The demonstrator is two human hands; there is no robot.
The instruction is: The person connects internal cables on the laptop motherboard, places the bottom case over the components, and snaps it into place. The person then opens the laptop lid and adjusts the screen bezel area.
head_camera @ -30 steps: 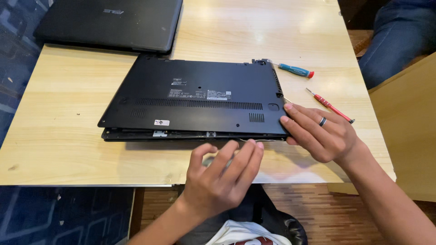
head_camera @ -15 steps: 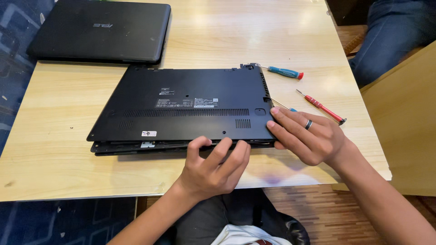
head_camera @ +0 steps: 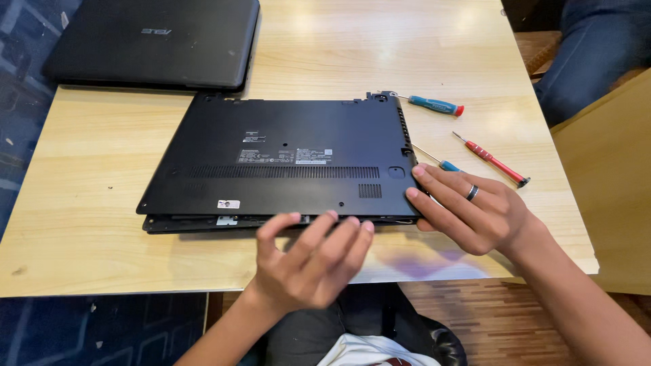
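Note:
A black laptop (head_camera: 285, 159) lies upside down on the wooden table (head_camera: 81, 237), its bottom cover facing up and slightly lifted along the near edge. My left hand (head_camera: 312, 261) has its fingertips curled against that near edge, at the seam near the middle. My right hand (head_camera: 471, 210), wearing a dark ring, presses its fingers on the laptop's near right corner. A thin blue-handled tool (head_camera: 441, 163) lies partly under my right hand's fingers.
A second closed black laptop (head_camera: 152, 41) rests at the far left of the table. A blue-handled screwdriver (head_camera: 430, 104) and a red-handled screwdriver (head_camera: 491, 159) lie to the right of the laptop. Another person's leg in blue trousers (head_camera: 586, 51) is at the far right.
My left hand has risen from the table front to the laptop's near edge, its fingertips now at the seam. My right hand stays at the corner.

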